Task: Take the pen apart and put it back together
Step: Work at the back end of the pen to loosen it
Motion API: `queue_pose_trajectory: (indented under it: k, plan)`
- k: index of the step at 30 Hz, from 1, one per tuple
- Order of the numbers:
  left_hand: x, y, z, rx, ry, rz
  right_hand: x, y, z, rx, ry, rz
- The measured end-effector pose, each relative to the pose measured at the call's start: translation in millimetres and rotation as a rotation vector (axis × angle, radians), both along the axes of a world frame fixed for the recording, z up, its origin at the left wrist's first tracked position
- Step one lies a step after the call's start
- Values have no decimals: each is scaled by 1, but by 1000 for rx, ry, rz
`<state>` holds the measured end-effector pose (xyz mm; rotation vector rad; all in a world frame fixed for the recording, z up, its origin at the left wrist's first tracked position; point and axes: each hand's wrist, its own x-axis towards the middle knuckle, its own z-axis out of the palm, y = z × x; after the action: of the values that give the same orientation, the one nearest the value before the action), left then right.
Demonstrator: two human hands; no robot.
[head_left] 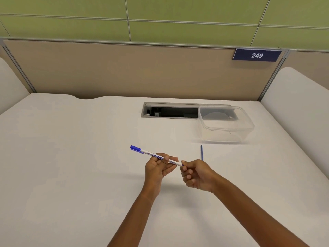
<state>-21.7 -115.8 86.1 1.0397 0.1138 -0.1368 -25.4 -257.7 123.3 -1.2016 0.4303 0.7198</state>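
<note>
- The pen (156,156) is held in the air just above the surface (71,157), in front of the person. It lies nearly level, with its blue cap (136,149) pointing away to the left.
- The left hand (156,168) wraps the middle of the barrel, its fingers (166,158) curled over the printed label. This grip probably braces the body so it cannot turn.
- The right hand (195,175) meets the pen's uncapped tail, thumb and fingertips (184,164) pinched on the very end and the other fingers curled in. That looks like a hold for twisting or pressing an end piece, but whether it is going on or coming off cannot be told.
- A thin blue rod (201,152), likely the pen's inner refill, lies on the surface just beyond the right hand, within easy reach. Its near end is hidden behind the hand.
- A clear plastic container (222,136) stands farther back on the right, partly over the cable slot (170,112). It is well apart from the work, perhaps there to keep parts.
</note>
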Motion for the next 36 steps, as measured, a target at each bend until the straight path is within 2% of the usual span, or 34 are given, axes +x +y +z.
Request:
queue_pose_trajectory:
  k: [2, 4, 6, 8, 10, 13, 15, 18, 23, 27, 28, 29, 30, 31, 34, 36]
  plan:
    - [-1, -1, 0, -10, 15, 18, -5, 4, 1, -302, -233, 51]
    - [-1, 0, 0, -29, 34, 40, -13, 9, -3, -736, -613, 143]
    - [0, 1, 1, -45, 49, 56, -19, 10, -10, -1074, -928, 206]
    - [0, 2, 2, -47, 54, 60, -22, 10, -13, -1352, -1152, 256]
    - [-1, 2, 3, -43, 51, 51, -22, 8, -15, -1507, -1335, 235]
    - [-2, 3, 3, -53, 57, 36, -20, 7, -13, -1542, -1465, 221]
    - [-2, 3, 2, -55, 56, 28, -20, 6, -15, -1467, -1401, 221]
    - [-3, 3, 2, -57, 50, 15, -17, 8, -13, -1148, -1093, 211]
    - [-2, 0, 4, -76, 40, 7, -15, 11, -6, -671, -706, 15]
    - [-2, -1, 5, -43, 12, 3, -12, 13, -2, -62, -107, -170]
    - [-2, -1, 5, -41, 11, 9, -10, 14, -1, 53, -34, -214]
    - [-1, -2, 5, -44, 14, 19, -9, 15, 1, 76, -23, -221]
    - [-1, -2, 5, -49, 19, 32, -9, 16, 2, -10, -74, -203]
    - [0, -2, 5, -55, 27, 45, -10, 18, 2, -199, -205, -162]
    - [2, -1, 7, -78, 55, 77, -16, 19, -2, -898, -778, 45]
    - [3, 0, 8, -82, 60, 84, -17, 15, -7, -1181, -1029, 164]
